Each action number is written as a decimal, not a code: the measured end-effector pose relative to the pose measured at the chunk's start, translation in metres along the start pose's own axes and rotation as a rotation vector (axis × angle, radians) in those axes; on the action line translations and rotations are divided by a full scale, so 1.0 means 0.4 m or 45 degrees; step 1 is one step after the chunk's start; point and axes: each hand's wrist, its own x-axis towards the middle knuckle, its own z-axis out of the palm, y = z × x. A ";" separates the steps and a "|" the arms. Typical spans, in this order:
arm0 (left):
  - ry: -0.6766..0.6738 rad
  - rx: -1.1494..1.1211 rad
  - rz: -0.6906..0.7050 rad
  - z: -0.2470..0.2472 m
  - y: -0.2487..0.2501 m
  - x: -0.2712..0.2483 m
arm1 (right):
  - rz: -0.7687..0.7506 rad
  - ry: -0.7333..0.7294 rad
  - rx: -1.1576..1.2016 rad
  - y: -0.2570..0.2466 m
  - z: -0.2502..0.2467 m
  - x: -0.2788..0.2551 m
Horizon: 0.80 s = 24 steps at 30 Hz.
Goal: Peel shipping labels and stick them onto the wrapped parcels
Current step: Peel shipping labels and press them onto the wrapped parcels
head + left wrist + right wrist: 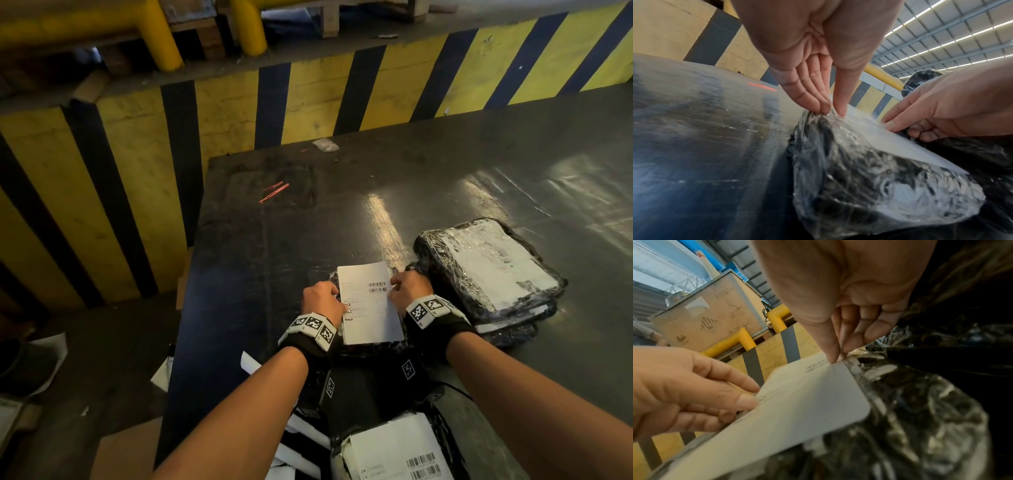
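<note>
On the dark, scuffed, glossy tabletop (274, 260), a white rectangular paper shipping label (371, 303) with round corners and small barcodes lies over a lumpy black parcel wrapped in crinkled clear film (869, 186). Both hands work its side edges. The left hand (322, 301) pinches the label's left edge: from the right wrist view the thumb lies on top of the paper and the curled fingers (731, 381) tuck beneath it. The right hand (409, 286) pinches the opposite edge, thumb and forefinger tips narrowed to a point right at the paper's rim, the other fingers folded in behind. The label's near half stands a little off the film, stiff and flat, its underside pale grey. Black wrist straps with checkered square markers (428, 308) sit on both forearms.

Just to the right, touching or nearly so, a stack of flat, film-wrapped black parcels (486, 274) carries a label already under shiny wrap. Close to the person's body another wrapped parcel with a white barcoded label (397, 452) shows. Farther off on the table lie thin red plastic strips (274, 192) and a small crumpled clear scrap (325, 145). Behind stands a worn yellow-and-black striped barrier wall (222, 109) with fat yellow tubular rails (161, 37).
</note>
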 end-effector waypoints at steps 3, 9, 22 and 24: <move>-0.010 0.047 0.032 -0.003 -0.001 -0.004 | 0.037 -0.015 -0.003 -0.002 -0.004 -0.004; -0.092 0.323 0.354 -0.039 0.015 0.008 | -0.274 0.041 -0.153 -0.017 -0.014 -0.019; -0.374 0.894 0.643 -0.003 0.019 0.078 | -0.415 -0.321 -0.612 -0.031 0.028 0.054; -0.383 0.876 0.624 -0.011 0.011 0.080 | -0.356 -0.313 -0.574 -0.016 0.020 0.054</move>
